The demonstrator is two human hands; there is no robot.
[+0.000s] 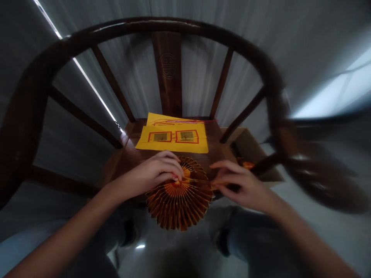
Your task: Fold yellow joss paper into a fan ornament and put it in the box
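Note:
A round pleated paper rosette (pixel 181 206), brown-orange with gold-edged folds and a brighter orange centre, is spread over the front of a wooden chair seat. My left hand (pixel 162 168) lies across its upper left, fingers closed in a pinch at the centre, where a bit of red shows. At the right rim, my right hand (pixel 239 184) pinches the paper edge between thumb and fingers, with the index finger held apart. A thin straight line, a fold or a thread, runs between both hands. Beyond the rosette lie yellow paper sheets (pixel 188 147) with red frames and gold squares.
Thin pink-red strips (pixel 185 121) rest on the rear sheet. The chair's dark curved rail (pixel 162 24) and its spindles surround the seat (pixel 127 148). At the right, beyond the spindles, stands an open cardboard box (pixel 252 144) with something orange inside.

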